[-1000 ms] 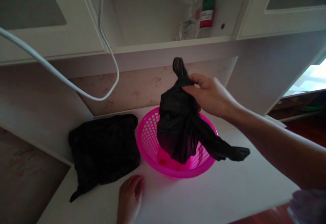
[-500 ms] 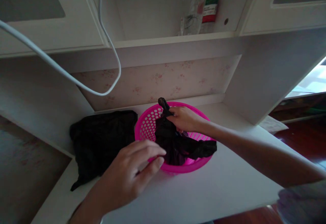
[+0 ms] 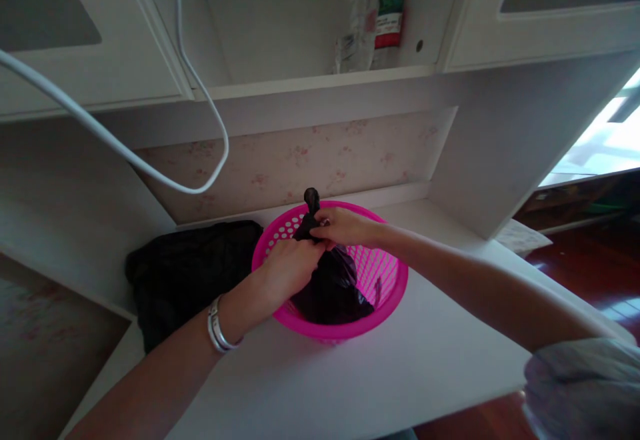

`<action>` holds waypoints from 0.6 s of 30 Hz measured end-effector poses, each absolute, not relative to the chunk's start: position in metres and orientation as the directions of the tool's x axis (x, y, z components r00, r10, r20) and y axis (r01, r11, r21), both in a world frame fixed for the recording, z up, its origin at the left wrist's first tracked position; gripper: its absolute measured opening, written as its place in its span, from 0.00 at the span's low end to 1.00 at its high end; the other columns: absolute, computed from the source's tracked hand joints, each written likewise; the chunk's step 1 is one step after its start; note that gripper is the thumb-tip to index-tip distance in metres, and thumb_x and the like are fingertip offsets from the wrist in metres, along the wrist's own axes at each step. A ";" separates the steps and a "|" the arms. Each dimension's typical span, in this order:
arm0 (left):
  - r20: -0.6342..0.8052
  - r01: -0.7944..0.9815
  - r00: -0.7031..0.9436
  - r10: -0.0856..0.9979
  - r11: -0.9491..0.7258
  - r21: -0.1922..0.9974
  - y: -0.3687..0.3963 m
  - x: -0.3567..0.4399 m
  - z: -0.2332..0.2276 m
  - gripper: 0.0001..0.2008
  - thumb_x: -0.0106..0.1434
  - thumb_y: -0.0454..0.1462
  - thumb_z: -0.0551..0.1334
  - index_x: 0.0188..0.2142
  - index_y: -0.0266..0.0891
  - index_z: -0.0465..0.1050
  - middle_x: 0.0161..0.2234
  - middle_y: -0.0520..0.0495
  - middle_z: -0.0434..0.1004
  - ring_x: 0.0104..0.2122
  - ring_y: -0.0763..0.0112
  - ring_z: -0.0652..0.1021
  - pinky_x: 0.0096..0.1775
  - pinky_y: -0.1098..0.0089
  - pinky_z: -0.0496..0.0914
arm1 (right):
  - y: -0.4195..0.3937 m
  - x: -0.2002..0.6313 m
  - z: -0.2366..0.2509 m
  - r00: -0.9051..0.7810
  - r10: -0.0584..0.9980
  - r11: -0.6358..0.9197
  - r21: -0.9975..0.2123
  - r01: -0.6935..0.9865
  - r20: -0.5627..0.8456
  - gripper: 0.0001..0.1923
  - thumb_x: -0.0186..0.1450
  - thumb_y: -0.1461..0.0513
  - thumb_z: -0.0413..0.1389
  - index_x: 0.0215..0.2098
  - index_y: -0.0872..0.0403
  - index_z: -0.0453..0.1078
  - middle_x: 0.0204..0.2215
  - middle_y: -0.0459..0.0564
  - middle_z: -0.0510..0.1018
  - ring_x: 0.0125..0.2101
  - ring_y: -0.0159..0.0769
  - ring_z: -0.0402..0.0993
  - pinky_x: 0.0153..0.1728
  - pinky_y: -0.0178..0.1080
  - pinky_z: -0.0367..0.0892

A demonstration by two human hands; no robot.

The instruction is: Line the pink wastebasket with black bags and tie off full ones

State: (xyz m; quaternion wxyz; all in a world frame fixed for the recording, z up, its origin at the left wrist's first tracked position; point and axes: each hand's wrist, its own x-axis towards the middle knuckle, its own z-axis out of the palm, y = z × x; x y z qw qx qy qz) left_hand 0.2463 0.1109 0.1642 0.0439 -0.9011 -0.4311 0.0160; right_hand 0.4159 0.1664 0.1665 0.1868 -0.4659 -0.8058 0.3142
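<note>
A black plastic bag (image 3: 333, 290) sits inside a round pink basket (image 3: 395, 293) with perforated walls. Its gathered top rises toward the basket's back rim and ends in a small twisted tip. My right hand (image 3: 345, 227) pinches the bag just under that tip. Reaching over the front left rim, my left hand (image 3: 293, 267) has closed on the same gathered part, its fingertips close against those of my right hand. The left fingertips are partly hidden. The bag's lower part bulges against the basket's bottom.
Left of the basket a second black bag (image 3: 190, 273) lies on the white shelf top (image 3: 360, 373). A white cable (image 3: 200, 190) hangs in front at upper left. In the cabinet above stand a clear plastic container (image 3: 357, 23) and a green and red can (image 3: 393, 10).
My left hand has moved right and away from me onto the bag's neck. The bag's loose end, which lay over the basket's right side, is now gathered in. The view has shifted slightly.
</note>
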 end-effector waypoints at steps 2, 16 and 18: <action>0.013 0.773 0.631 0.775 -0.628 -0.093 0.115 0.241 0.165 0.16 0.69 0.29 0.61 0.54 0.39 0.78 0.45 0.36 0.86 0.43 0.44 0.86 0.39 0.52 0.80 | 0.159 0.422 0.173 -0.505 0.860 0.431 -0.641 0.635 0.077 0.14 0.70 0.65 0.54 0.54 0.53 0.70 0.44 0.49 0.85 0.32 0.30 0.82 0.30 0.30 0.71; 0.012 0.708 0.706 0.708 -0.706 0.007 0.121 0.218 0.172 0.15 0.70 0.29 0.57 0.42 0.42 0.82 0.45 0.45 0.83 0.46 0.60 0.84 0.43 0.65 0.75 | 0.136 0.414 0.173 -0.732 0.667 0.729 -0.082 0.679 -0.134 0.15 0.68 0.57 0.59 0.40 0.57 0.84 0.39 0.62 0.86 0.39 0.51 0.83 0.37 0.42 0.68; 0.022 0.716 0.698 0.716 -0.698 0.012 0.118 0.214 0.172 0.15 0.71 0.30 0.56 0.42 0.43 0.81 0.45 0.45 0.83 0.45 0.61 0.83 0.43 0.65 0.74 | 0.135 0.409 0.174 -0.730 0.667 0.733 -0.043 0.679 -0.149 0.16 0.70 0.58 0.55 0.42 0.57 0.84 0.41 0.63 0.87 0.41 0.50 0.84 0.39 0.42 0.69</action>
